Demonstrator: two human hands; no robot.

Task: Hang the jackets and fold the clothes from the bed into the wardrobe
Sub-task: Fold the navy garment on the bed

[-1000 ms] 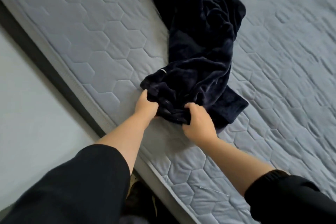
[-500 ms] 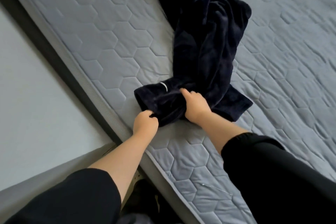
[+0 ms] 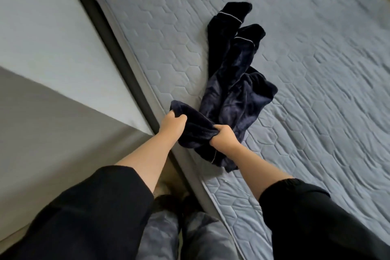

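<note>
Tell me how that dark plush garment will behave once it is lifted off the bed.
Probably floppy: the dark plush garment lies crumpled and bunches where the left hand and right hand grip it. Its far ends will likely dangle and drag across the mattress.

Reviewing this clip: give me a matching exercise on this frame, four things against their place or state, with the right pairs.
Things:
1. left hand
2. right hand
3. navy fleece trousers
4. quilted mattress

States:
A. grey-blue, hexagon stitching
B. grips the waist end nearest the bed edge
C. crumpled, cuffs with white piping far from the person
D. grips bunched fabric, further onto the bed

Pairs: 1-B, 2-D, 3-C, 4-A
</note>
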